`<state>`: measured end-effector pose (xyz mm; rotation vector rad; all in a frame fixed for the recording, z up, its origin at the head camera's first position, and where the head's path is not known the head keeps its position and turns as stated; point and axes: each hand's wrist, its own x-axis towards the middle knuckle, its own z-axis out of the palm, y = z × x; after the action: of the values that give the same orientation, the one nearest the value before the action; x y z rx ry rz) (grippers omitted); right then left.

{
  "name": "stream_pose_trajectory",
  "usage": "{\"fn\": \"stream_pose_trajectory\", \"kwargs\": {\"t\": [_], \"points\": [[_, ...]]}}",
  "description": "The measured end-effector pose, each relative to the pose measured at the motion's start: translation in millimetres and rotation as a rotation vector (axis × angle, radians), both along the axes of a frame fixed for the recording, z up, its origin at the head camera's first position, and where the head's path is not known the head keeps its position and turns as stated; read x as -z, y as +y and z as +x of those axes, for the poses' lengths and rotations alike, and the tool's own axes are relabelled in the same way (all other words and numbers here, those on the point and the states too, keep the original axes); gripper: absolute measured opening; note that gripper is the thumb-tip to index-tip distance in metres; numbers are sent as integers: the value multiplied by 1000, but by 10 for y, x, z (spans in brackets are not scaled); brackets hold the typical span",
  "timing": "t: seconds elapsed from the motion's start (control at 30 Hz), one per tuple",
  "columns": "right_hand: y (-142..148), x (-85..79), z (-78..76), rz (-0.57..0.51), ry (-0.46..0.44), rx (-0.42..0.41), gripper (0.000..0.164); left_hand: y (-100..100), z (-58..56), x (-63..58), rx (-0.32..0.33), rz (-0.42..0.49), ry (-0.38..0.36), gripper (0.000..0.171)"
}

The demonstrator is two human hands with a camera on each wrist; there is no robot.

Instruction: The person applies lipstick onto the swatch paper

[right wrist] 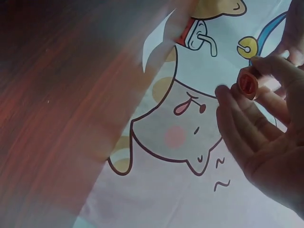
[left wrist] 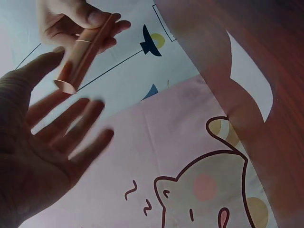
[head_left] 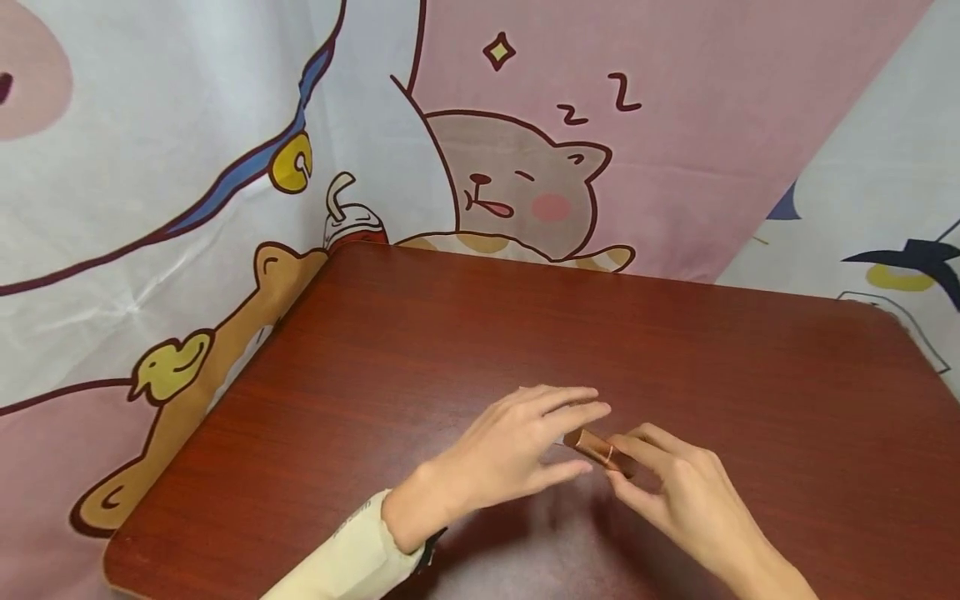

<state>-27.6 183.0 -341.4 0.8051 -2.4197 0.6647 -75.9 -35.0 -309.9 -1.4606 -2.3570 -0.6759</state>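
The right hand (head_left: pixel 682 490) pinches one end of a copper-coloured tube (head_left: pixel 592 447), held above the table (head_left: pixel 450 342). The tube's other end projects from that grip toward the left hand (head_left: pixel 513 446), whose fingers are spread beside it, gripping nothing; contact cannot be confirmed. Judged handling: light and stiff, the smooth, shiny surface liable to slip or roll. A pale ring (left wrist: pixel 83 41) sits just ahead of the pinch, possibly a joint; recommended holds lie either side of it.

Two "Z" letters (head_left: pixel 622 93) on pink backdrop (head_left: pixel 720 133), illegible lettering (head_left: pixel 356 515) on cream sleeve (head_left: pixel 348 552), unreadable label (right wrist: pixel 248 85) on tube (left wrist: pixel 84 56) end
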Motion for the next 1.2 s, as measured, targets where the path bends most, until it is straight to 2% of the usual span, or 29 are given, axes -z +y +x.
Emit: {"fn": "stream_pose_trajectory", "kwargs": {"t": [0.17,0.23,0.3,0.4,0.5,0.57,0.7,0.77,0.83,0.93,1.0,1.07,1.2], "points": [[-16,-6,46,5,-38,-20,28,29,32,17,56,-51,-130,23],[-21,-7,54,-14,-52,-45,31,27,38,30,52,-57,-150,21],[-27,-1,55,-38,-70,-72,35,21,43,43,41,-57,-150,20],[-34,11,53,-83,-88,-121,27,17,51,60,18,-72,-115,17],[-40,19,53,-80,-97,-130,20,11,62,70,0,-101,-80,15],[-46,20,58,-69,-99,-132,21,5,69,75,-5,-120,-71,16],[-34,15,54,-37,-47,-137,16,-23,72,63,1,-126,-75,17],[27,0,56,-23,1,-116,21,-76,61,31,-11,-108,-61,16],[139,-28,79,-24,23,-65,31,-194,39,-12,-50,-60,-51,15],[344,-79,123,-56,39,18,41,-435,-10,-72,-162,51,-61,18],[431,-106,138,-86,45,44,41,-560,-31,-88,-206,118,-94,19],[458,-115,132,-108,60,30,36,-607,-37,-77,-211,145,-127,19],[409,-100,132,-133,49,15,33,-563,-9,-5,-154,147,-181,19]]}}
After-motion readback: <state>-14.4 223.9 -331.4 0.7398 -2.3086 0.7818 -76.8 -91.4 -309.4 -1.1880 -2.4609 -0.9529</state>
